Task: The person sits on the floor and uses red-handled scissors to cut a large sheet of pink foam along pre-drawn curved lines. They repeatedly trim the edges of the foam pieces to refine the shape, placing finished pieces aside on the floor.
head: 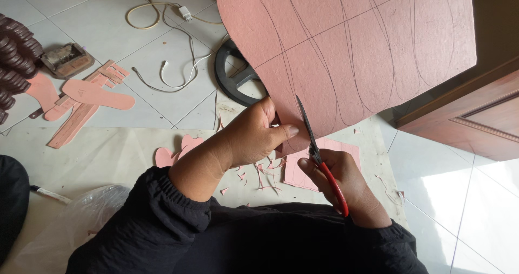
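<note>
While the left hand (254, 136) pinches the lower edge of a large pink sheet (346, 47) between thumb and fingers, holding it up above the floor, the right hand (346, 185) works red-handled scissors (319, 157), its fingers closed through the handles and the blades parted against the sheet's edge. The step in hand looks like cutting along one of the curved pencil lines drawn across the sheet. The next move seems to call for closing the blades along that line while the left hand turns the sheet to follow the curve. Pink offcuts (259, 174) lie on the floor below, and sole-shaped pieces (97, 93) rest well apart to the left, near a white cable (173, 68).
</note>
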`<state>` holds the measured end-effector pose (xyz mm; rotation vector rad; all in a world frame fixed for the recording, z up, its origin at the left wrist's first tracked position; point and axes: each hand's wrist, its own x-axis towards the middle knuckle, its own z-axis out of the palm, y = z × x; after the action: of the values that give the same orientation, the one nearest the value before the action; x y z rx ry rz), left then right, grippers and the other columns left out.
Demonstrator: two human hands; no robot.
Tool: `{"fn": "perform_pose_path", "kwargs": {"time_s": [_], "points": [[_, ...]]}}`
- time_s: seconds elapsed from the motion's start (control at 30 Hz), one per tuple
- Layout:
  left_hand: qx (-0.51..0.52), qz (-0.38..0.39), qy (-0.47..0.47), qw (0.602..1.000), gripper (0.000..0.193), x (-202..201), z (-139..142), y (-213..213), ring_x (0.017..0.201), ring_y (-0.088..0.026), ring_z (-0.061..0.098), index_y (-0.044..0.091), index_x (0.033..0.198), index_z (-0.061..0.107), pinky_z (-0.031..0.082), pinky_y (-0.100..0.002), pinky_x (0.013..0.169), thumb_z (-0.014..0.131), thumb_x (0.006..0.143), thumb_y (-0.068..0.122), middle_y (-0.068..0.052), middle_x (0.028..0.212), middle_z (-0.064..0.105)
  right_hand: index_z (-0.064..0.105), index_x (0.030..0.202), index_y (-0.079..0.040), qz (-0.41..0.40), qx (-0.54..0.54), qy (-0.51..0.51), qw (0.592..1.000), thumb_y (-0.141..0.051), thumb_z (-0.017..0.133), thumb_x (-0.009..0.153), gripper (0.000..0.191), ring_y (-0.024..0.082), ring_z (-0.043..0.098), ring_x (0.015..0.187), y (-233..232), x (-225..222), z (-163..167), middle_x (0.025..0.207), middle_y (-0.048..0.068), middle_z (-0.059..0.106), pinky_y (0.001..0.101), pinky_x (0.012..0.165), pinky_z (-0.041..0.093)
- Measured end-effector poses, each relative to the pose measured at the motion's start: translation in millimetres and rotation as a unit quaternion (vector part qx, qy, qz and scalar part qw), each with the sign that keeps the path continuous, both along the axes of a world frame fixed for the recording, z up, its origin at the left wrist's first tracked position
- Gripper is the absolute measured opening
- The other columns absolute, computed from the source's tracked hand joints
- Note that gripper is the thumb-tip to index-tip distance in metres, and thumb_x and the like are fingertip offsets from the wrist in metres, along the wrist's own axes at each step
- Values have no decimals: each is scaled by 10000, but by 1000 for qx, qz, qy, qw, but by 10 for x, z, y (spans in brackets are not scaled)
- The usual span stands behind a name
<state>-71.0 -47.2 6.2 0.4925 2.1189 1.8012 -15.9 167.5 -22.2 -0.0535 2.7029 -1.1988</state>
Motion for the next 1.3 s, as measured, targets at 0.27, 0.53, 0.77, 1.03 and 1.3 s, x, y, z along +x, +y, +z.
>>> {"fn": "perform_pose_path", "kwargs": {"time_s": [0.27, 0.53, 0.77, 1.03, 1.3], "points": [[88, -19, 9, 996, 321, 9, -13, -37, 1066, -141, 707, -27, 1208, 582, 585, -303, 932, 638, 933, 128, -116, 1152, 743, 674, 691, -6, -6, -1, 12, 1000, -380, 714, 897, 429, 107, 445, 470, -39, -11, -13, 494, 25, 515, 320, 444, 393], [208, 61, 21, 976, 247, -45, 68, -238, 813, -104, 691, -10, 1139, 589, 632, -279, 694, 612, 990, 185, -71, 980, 710, 699, 721, -11, 7, -18, 10, 1000, -366, 736, 875, 389, 106, 449, 505, -10, 11, 58, 523, 18, 537, 317, 471, 399], [161, 51, 12, 986, 223, -84, -18, -254, 769, -118, 702, -29, 1079, 538, 627, -287, 604, 613, 989, 161, -94, 945, 704, 685, 801, 1, 28, -40, -62, 997, -482, 647, 885, 492, 140, 549, 593, -24, 101, 166, 616, 57, 585, 317, 547, 471], [116, -11, 36, 993, 285, -46, 24, -244, 732, -73, 639, -9, 1200, 583, 556, -249, 642, 614, 993, 185, -67, 903, 723, 709, 836, 11, 57, -94, -88, 990, -509, 595, 906, 537, 167, 641, 713, -1, 219, 172, 725, 105, 668, 303, 668, 534], [131, 10, 44, 990, 256, -60, 40, -222, 778, -65, 669, -16, 1150, 590, 577, -252, 674, 627, 991, 181, -80, 909, 734, 695, 804, 33, 34, -159, -76, 984, -240, 678, 835, 275, 151, 589, 587, 33, 141, 36, 630, 73, 615, 297, 553, 495]]}}
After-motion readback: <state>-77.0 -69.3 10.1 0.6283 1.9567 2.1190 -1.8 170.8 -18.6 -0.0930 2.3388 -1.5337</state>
